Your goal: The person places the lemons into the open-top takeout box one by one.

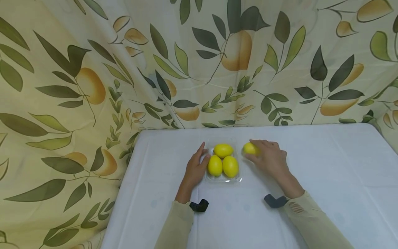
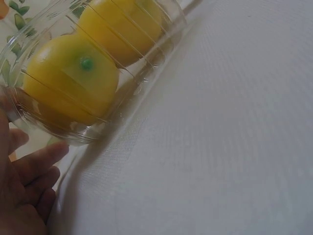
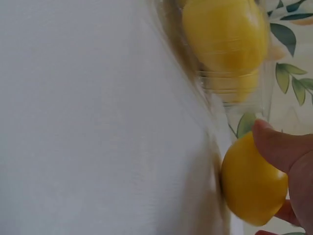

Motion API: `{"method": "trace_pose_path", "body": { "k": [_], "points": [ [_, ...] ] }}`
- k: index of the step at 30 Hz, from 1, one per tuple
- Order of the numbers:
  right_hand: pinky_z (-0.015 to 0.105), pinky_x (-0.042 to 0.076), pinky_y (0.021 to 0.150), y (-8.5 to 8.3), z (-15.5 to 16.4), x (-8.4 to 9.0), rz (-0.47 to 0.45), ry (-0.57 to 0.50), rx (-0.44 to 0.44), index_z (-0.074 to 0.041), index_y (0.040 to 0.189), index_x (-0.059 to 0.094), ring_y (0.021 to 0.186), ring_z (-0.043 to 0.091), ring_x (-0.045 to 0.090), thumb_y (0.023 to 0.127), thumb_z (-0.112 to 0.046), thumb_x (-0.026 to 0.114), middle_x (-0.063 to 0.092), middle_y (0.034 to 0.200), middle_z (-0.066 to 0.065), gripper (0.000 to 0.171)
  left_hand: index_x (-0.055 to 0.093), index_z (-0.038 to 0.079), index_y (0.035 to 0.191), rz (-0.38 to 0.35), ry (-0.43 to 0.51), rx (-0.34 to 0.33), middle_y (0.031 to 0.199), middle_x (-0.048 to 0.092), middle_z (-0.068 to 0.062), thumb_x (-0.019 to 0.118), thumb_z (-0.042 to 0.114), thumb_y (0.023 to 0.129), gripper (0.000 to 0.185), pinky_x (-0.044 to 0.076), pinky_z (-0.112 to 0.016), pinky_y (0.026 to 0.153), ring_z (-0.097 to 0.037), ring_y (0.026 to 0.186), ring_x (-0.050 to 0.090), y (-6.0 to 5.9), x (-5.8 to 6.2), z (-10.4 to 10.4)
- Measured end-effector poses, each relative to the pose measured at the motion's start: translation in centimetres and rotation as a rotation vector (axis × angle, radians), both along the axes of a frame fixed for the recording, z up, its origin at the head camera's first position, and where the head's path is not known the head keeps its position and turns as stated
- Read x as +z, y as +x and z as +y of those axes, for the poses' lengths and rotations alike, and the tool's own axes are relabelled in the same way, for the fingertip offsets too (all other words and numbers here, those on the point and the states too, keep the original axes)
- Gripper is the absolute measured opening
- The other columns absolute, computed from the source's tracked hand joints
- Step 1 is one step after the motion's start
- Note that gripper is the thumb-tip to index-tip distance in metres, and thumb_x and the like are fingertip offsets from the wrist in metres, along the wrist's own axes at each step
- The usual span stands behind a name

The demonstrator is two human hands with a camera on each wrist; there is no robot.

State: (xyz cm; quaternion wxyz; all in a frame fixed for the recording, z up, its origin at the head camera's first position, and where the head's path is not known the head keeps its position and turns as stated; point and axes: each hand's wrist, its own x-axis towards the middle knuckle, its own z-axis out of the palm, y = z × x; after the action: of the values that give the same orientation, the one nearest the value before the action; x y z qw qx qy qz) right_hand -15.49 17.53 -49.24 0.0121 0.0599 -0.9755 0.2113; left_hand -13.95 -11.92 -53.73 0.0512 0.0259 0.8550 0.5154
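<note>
Three yellow lemons [image 1: 230,167] sit in a clear plastic container [image 1: 224,180] on the table, one at the back and two in front. Through the ribbed wall in the left wrist view, one lemon [image 2: 71,81] shows a green tip. My left hand [image 1: 196,168] rests against the container's left side with its fingers loosely extended. Right of the container, my right hand [image 1: 271,157] holds another lemon [image 1: 250,149] between thumb and fingers. That lemon [image 3: 252,181] is close to the tabletop in the right wrist view; whether it touches I cannot tell.
A white cloth covers the table [image 1: 326,166]. Behind it and to the left hangs a curtain [image 1: 174,86] printed with leaves and fruit. Dark curved pieces [image 1: 200,205] are at both wrists, by the sleeve cuffs.
</note>
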Motion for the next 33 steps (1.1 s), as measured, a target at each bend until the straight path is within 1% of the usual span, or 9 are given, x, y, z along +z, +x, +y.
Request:
{"method": "trace_pose_path", "body": {
  "k": [4,10,12,18,21,25,28,31,33],
  "points": [
    [0.071,0.042,0.084,0.0,0.0,-0.4,-0.037,0.004,-0.005,-0.012,0.144,0.055,0.117,0.048,0.051,0.089,-0.053,0.074,0.062,0.139,0.022,0.071,0.025,0.041,0.161,-0.003,0.008,0.0,0.152,0.054,0.006,0.045,0.053,0.105,0.061,0.024,-0.056,0.126,-0.022,0.151,0.037,0.1,0.0,0.0],
    [0.058,0.041,0.076,0.0,0.0,-0.8,-0.036,-0.01,-0.028,-0.006,0.137,0.057,0.105,0.042,0.055,0.087,-0.054,0.075,0.069,0.118,0.022,0.071,0.025,0.04,0.161,-0.008,0.001,-0.003,0.153,0.054,0.006,0.045,0.053,0.105,0.061,0.024,-0.056,0.126,-0.022,0.151,0.036,0.1,-0.1,0.0],
    [0.055,0.042,0.075,0.0,0.0,-0.9,-0.042,-0.032,-0.031,-0.005,0.135,0.057,0.102,0.04,0.056,0.088,-0.054,0.074,0.068,0.115,0.022,0.07,0.025,0.041,0.161,-0.005,0.001,-0.005,0.153,0.054,0.006,0.045,0.053,0.105,0.061,0.024,-0.056,0.126,-0.023,0.151,0.037,0.1,-0.1,0.0],
    [0.051,0.048,0.082,0.1,-0.2,-1.0,-0.076,-0.147,-0.019,0.0,0.135,0.054,0.104,0.04,0.057,0.09,-0.049,0.074,0.065,0.121,0.023,0.069,0.025,0.04,0.161,0.0,0.0,-0.001,0.153,0.054,0.004,0.045,0.049,0.106,0.06,0.024,-0.056,0.126,-0.023,0.151,0.037,0.1,0.2,0.0],
    [0.055,0.048,0.089,0.3,-0.3,-0.7,-0.074,-0.186,-0.021,0.0,0.138,0.052,0.11,0.043,0.057,0.09,-0.044,0.075,0.062,0.127,0.024,0.069,0.024,0.04,0.162,-0.005,-0.006,0.001,0.153,0.054,0.004,0.045,0.049,0.106,0.06,0.024,-0.056,0.126,-0.023,0.151,0.037,0.1,0.3,0.1],
    [0.062,0.044,0.1,0.4,-0.5,-0.1,-0.032,-0.218,0.001,-0.003,0.145,0.049,0.122,0.046,0.053,0.091,-0.036,0.076,0.058,0.137,0.025,0.069,0.024,0.042,0.161,-0.009,-0.006,0.003,0.153,0.054,0.005,0.046,0.049,0.106,0.06,0.024,-0.055,0.126,-0.023,0.151,0.037,0.1,0.3,0.1],
    [0.063,0.043,0.105,0.4,-0.8,0.3,0.023,-0.246,0.037,-0.006,0.148,0.05,0.125,0.045,0.053,0.092,-0.03,0.076,0.058,0.138,0.025,0.066,0.024,0.042,0.161,-0.006,0.001,0.004,0.153,0.054,0.004,0.046,0.048,0.106,0.06,0.025,-0.056,0.126,-0.023,0.151,0.037,0.1,0.3,0.1],
    [0.061,0.045,0.103,0.4,-1.1,0.7,0.057,-0.279,0.058,-0.006,0.146,0.053,0.122,0.042,0.055,0.091,-0.027,0.077,0.059,0.135,0.024,0.063,0.024,0.041,0.161,-0.005,0.002,0.004,0.153,0.054,0.004,0.045,0.05,0.106,0.06,0.024,-0.056,0.126,-0.024,0.151,0.037,0.0,0.2,0.1],
    [0.057,0.049,0.095,0.5,-1.4,1.0,0.061,-0.298,0.054,-0.007,0.144,0.054,0.114,0.039,0.057,0.091,-0.028,0.078,0.06,0.133,0.022,0.062,0.024,0.041,0.161,-0.006,0.0,0.005,0.153,0.054,0.005,0.045,0.05,0.105,0.06,0.024,-0.056,0.126,-0.023,0.151,0.037,0.0,0.2,0.1]
  ]
}}
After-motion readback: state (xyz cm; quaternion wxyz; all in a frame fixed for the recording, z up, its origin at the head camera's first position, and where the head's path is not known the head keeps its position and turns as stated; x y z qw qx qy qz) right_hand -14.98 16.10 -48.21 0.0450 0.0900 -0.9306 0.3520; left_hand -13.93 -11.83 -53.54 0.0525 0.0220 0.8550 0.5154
